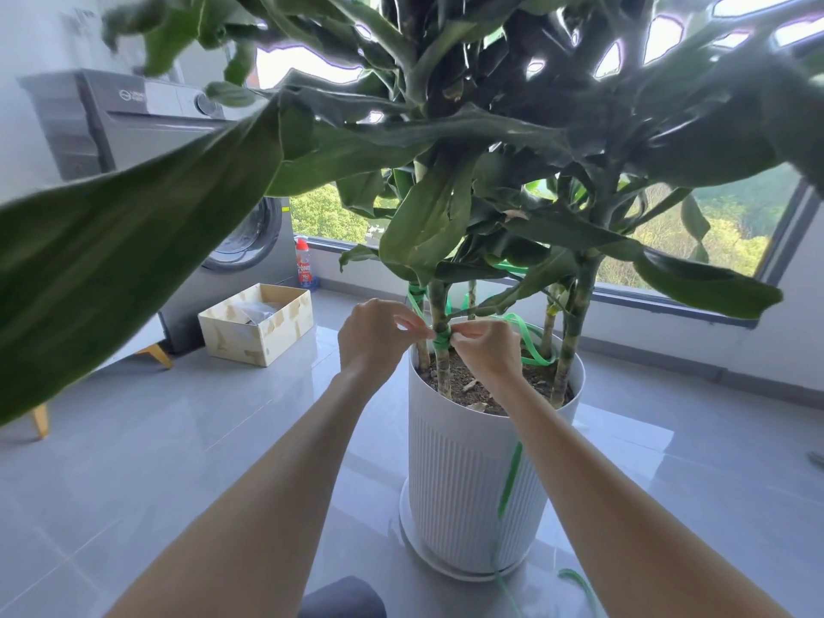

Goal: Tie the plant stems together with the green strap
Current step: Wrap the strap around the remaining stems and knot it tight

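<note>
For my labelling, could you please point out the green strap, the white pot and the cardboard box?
green strap (442, 339): head view, its wound coil.
white pot (463, 483): head view, ribbed wall.
cardboard box (232, 343): head view, near wall.

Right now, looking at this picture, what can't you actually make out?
Head view only.
1. Whether the green strap is knotted round the stem: left hand and right hand cover it.
2. The strap's loose end: cut off by the bottom edge.
3. The bottle label: too small.
4. The washing machine front: hidden by a leaf.
</note>
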Tool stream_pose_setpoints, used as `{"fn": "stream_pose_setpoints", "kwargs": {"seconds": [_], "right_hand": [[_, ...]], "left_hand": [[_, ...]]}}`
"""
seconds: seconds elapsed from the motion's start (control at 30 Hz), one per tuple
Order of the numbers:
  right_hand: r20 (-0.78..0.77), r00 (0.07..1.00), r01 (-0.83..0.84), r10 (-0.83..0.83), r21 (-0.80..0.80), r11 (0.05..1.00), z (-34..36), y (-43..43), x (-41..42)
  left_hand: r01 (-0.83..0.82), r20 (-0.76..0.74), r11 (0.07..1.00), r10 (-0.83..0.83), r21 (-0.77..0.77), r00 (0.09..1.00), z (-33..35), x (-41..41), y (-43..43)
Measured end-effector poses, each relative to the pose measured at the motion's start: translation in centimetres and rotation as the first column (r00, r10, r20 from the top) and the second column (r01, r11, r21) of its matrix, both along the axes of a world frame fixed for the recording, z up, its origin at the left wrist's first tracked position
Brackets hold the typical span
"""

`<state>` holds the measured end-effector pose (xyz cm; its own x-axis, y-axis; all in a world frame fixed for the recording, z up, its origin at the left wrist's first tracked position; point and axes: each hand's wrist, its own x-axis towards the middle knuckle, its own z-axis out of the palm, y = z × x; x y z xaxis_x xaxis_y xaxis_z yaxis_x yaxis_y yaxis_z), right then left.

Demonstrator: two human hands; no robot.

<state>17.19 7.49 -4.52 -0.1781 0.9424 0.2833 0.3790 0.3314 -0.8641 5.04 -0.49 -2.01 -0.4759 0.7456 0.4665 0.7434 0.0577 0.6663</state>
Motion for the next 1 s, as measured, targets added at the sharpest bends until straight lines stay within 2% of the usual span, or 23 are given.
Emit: {"fn": "stream_pose_setpoints", "kwargs": {"seconds": [0.27,0.57,0.8,0.9,1.0], "right_hand": [[-0.038,0.994,-0.11,0.107,-0.093,0.99,0.6,-0.5,0.8],[0.081,0.95,-0.29,0.301,-0.122,0.949,0.8,-0.8,0.8],[0.038,0.922,-0.372,0.385,-0.181,0.91,0.6,-0.8,1.0],[0.023,0.901,-0.417,0.433,-0.22,0.882,0.7,-0.7,1.3],[0.006,0.893,-0.438,0.45,-0.223,0.871,0.6,-0.7,1.4]], "left_hand": [[-0.022,-0.01,0.999,0.022,0.048,1.0,0.2,0.4,0.2],[-0.034,-0.043,0.999,0.036,0.037,0.998,0.6,0.2,0.6],[0.001,-0.082,1.0,-0.001,0.0,0.997,0.7,-0.2,0.7],[0.055,-0.037,0.998,-0.054,0.031,0.998,0.2,-0.8,0.8],[0.034,0.036,0.997,-0.036,0.073,0.999,-0.5,-1.9,0.8]]}}
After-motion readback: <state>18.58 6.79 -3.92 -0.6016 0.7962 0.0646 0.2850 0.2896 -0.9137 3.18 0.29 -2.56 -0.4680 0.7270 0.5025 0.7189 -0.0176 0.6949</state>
